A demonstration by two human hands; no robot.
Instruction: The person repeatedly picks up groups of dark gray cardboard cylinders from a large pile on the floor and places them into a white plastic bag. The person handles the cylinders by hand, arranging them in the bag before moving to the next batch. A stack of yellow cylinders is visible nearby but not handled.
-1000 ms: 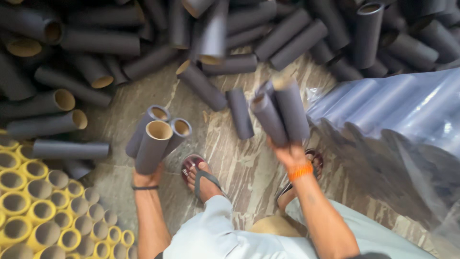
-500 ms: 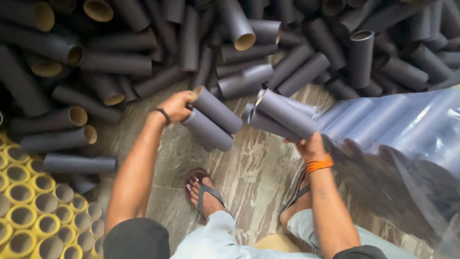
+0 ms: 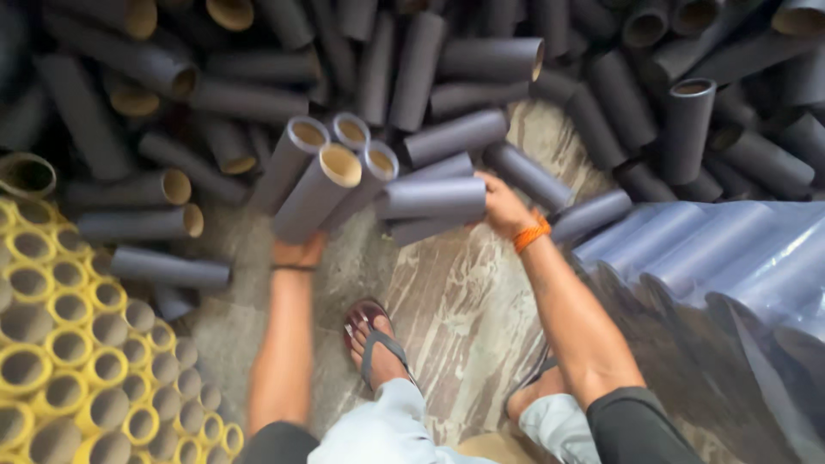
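My left hand [image 3: 298,253] grips a bundle of grey cardboard tubes [image 3: 316,178] from below, their open tan ends pointing up and away. My right hand [image 3: 504,208], with an orange band at the wrist, holds more grey tubes [image 3: 432,199] lying sideways, their ends touching the left bundle. Both bundles hang above the marbled floor [image 3: 460,309], just in front of a large heap of loose grey tubes [image 3: 447,60]. My sandalled foot [image 3: 375,341] stands below the hands.
Upright tubes with yellow rims [image 3: 69,361] are packed tightly at the lower left. A clear plastic-wrapped batch of tubes [image 3: 722,266] lies at the right. The loose heap fills the whole far side.
My left hand has dropped lower and tilted its bundle upright-ish, open ends now showing. My right hand has swung left, bringing its tubes against the left bundle.
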